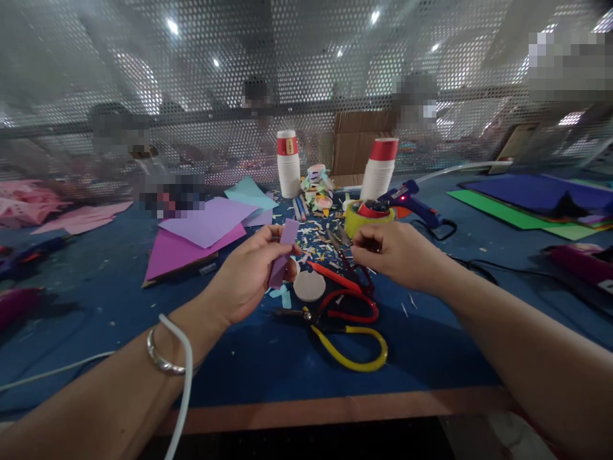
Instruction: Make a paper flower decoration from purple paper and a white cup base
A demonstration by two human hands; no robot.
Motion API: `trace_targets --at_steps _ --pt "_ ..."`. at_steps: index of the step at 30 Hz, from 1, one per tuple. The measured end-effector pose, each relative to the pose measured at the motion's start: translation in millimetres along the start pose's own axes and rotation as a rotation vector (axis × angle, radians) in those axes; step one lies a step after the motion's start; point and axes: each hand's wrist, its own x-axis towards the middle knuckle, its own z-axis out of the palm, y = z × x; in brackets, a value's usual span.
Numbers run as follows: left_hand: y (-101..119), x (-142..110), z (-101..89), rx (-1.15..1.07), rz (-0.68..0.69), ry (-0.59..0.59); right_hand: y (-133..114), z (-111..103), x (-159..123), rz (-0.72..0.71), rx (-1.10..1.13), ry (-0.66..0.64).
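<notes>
My left hand [261,268] pinches a folded purple paper strip [283,259] between thumb and fingers. My right hand [395,252] has its fingers curled just beside a small pair of dark-handled scissors [341,254]; whether anything is between its fingertips is hidden. Below the strip lies a round whitish disc [309,286]. A red pen [334,276] points across the table next to it. Nearer to me, large scissors [352,342] with one red and one yellow handle lie with their blades to the left.
Paper scraps [318,239] litter the middle. Behind stand two paper cup stacks [288,172] [377,176], a yellow tape roll [366,220] and a blue glue gun [421,204]. Purple sheets [205,220] lie left, blue and green sheets [531,195] right. A white cable [184,383] crosses my left wrist.
</notes>
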Motion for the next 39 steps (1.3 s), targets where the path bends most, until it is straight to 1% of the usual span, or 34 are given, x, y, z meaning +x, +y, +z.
trace_targets --at_steps 3,5,8,12,15,17,19,21,23,25,28,31,39 --pt "-4 -3 5.8 0.010 -0.037 -0.039 -3 4 -1 -0.045 0.194 0.038" --pt "-8 -4 8.8 0.034 -0.035 -0.085 -8 7 -4 -0.062 0.302 0.014" --pt "-15 -4 10.3 0.094 -0.010 -0.133 -18 12 -8 -0.091 0.384 -0.034" --pt "-18 -3 8.8 0.126 0.016 -0.122 -23 15 -11 -0.127 0.472 -0.082" --pt "-16 -5 8.8 0.093 0.037 -0.109 -24 17 -11 -0.128 0.557 -0.088" --pt "-16 -6 10.3 0.048 0.046 -0.115 -26 19 -12 -0.130 0.662 -0.105" --pt "-16 -6 12.3 0.008 0.042 -0.152 -29 21 -14 -0.106 0.793 -0.156" --pt "-16 -6 14.0 -0.001 0.028 -0.192 -33 24 -16 -0.033 0.880 -0.186" --pt "-16 -6 14.9 -0.002 0.011 -0.197 -35 26 -17 0.044 0.904 -0.156" --pt "-14 -6 14.8 -0.003 -0.006 -0.172 -36 27 -17 0.081 0.938 -0.105" --pt "-11 -6 13.4 0.001 -0.017 -0.129 -34 27 -16 0.091 1.009 -0.079" --pt "-10 -4 12.1 0.007 -0.016 -0.103 -33 26 -16 0.107 1.043 -0.091" --pt "-14 -3 10.5 0.018 0.040 -0.119 -34 22 -18 0.138 1.081 -0.136"
